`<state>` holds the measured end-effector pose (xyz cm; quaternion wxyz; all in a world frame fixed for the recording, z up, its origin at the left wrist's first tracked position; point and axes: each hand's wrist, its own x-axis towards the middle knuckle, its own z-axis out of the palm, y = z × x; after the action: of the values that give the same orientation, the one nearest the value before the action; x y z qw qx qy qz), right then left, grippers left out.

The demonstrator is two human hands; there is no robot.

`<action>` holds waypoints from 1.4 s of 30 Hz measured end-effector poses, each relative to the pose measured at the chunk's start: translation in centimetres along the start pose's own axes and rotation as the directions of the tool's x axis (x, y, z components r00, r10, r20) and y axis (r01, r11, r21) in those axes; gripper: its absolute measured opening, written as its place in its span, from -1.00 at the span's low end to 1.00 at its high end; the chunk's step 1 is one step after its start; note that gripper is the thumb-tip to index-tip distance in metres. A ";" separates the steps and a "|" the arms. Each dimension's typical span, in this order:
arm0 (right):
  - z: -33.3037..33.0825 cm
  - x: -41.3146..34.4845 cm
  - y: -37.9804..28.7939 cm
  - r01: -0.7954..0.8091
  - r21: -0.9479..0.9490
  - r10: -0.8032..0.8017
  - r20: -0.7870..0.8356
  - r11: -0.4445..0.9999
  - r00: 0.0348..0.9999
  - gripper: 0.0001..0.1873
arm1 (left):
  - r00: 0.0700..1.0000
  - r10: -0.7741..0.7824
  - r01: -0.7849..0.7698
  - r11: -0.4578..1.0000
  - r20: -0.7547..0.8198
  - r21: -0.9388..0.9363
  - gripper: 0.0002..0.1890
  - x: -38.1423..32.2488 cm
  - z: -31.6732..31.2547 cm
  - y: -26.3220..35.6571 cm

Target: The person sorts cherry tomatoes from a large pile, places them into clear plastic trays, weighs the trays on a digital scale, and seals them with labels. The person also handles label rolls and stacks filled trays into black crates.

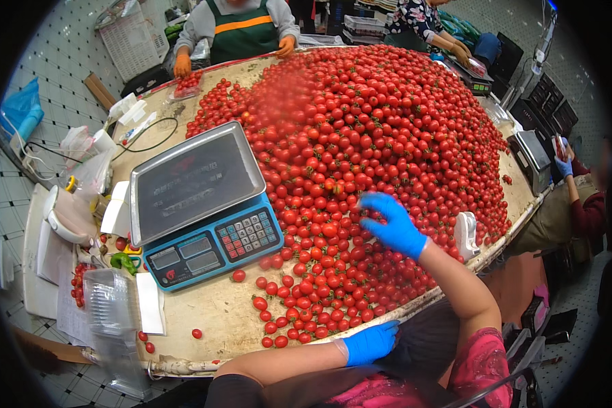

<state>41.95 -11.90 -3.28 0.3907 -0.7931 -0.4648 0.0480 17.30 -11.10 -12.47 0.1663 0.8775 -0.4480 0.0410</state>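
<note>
Under my right hand [393, 224], in a blue glove, spreads a large heap of cherry tomatoes [377, 132]. Its thumb and fingers are apart, and no tomato shows between them. My left hand [371, 344], gloved the same way, lies along the near table edge beside the lower tomatoes. Its fingers point right and are partly hidden, so I cannot tell whether they hold anything. Left of the heap stands a blue electronic scale [211, 250] with a bare metal pan [199, 178]. Stacked clear plastic clamshell boxes [109, 316] hang over the near left table edge.
A white tape dispenser [467, 235] stands at the right edge. Green peppers [124, 263], papers [150, 303], bags and a cable crowd the left side. Across the table, a person in orange gloves [182, 64] touches a filled box [187, 85]. Other people work at scales on the right [530, 155].
</note>
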 end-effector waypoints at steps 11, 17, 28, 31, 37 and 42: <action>7.5 4.4 1.9 -0.071 -0.571 0.128 0.060 0.818 0.990 -0.10 | 0.994 -0.075 0.079 0.996 -0.078 0.050 -0.55 0.1 2.6 0.4; 7.2 3.2 -0.6 0.004 -0.425 0.113 0.251 0.905 0.961 -0.13 | 0.992 -0.050 0.060 0.995 -0.118 0.077 -0.59 0.1 1.5 0.3; 4.9 -1.9 -2.6 0.304 -0.474 -0.079 0.438 0.826 0.896 -0.23 | 0.996 -0.009 0.008 1.000 -0.089 -0.008 -0.56 -0.1 0.3 -0.1; 2.7 -3.9 -1.7 0.174 -0.469 0.068 0.454 0.866 0.888 -0.25 | 0.996 -0.034 0.023 0.991 -0.082 -0.130 -0.66 -0.1 0.3 0.0; -0.4 -7.4 -1.3 0.066 -0.418 0.127 0.418 0.906 0.900 -0.25 | 0.995 -0.016 0.009 0.998 -0.103 -0.066 -0.57 -0.2 -0.1 -0.1; -3.8 -7.3 0.2 -0.066 -0.293 0.173 0.359 0.954 0.917 -0.48 | 0.999 -0.023 0.018 0.995 -0.049 -0.095 -0.73 -0.2 -0.6 -0.1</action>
<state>39.63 -19.80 -2.93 0.1754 -0.8421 -0.4841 0.1603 17.32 -10.73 -12.00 0.2193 0.8719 -0.4361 0.0399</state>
